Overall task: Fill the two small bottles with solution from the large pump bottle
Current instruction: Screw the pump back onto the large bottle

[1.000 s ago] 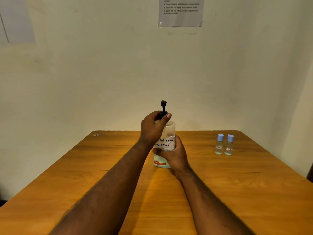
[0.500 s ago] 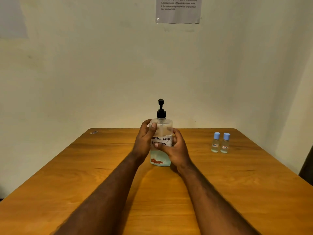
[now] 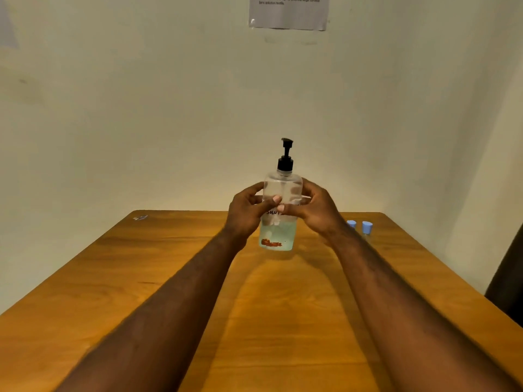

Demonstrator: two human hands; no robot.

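The large pump bottle (image 3: 278, 236) is clear with a black pump head and a little bluish liquid at the bottom. It stays upright, held just above the wooden table (image 3: 169, 278). My left hand (image 3: 246, 213) grips its left side and my right hand (image 3: 314, 210) grips its right side, thumbs meeting on the white label. Two small bottles with blue caps (image 3: 367, 227) stand side by side at the table's back right, mostly hidden behind my right wrist.
A paper sheet (image 3: 288, 12) with printed text hangs on the wall above. A small scrap (image 3: 140, 217) lies at the table's back left corner. A dark object (image 3: 506, 284) shows at the right edge.
My left hand came down from the pump collar to the bottle's side. Both hands have now lifted the bottle slightly off the table.
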